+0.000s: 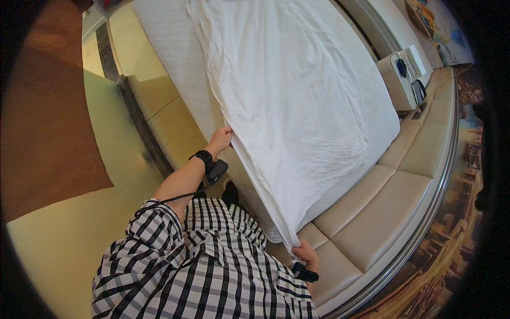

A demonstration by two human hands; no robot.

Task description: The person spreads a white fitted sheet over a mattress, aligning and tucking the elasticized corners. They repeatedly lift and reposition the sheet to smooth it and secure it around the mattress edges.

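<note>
A white cloth sheet (287,99) lies wrinkled over a white mattress (175,52), which shows beyond it on both long sides. My left hand (221,138) grips the sheet's near edge around the middle of the picture; a black strap with a small dark device circles that wrist. Lower right, my right hand (306,253) is closed on a gathered corner of the same sheet, beside the padded headboard, and its wrist also bears a black strap. Between the two hands the edge is drawn fairly straight. The fingertips of both hands are partly hidden.
A beige padded headboard (374,211) runs along the right. Beyond the bed stands a light nightstand (398,85) with dark items on it. Tiled floor (159,99) with a dark stone strip, a frosted panel and a brown surface (51,119) lie to the left.
</note>
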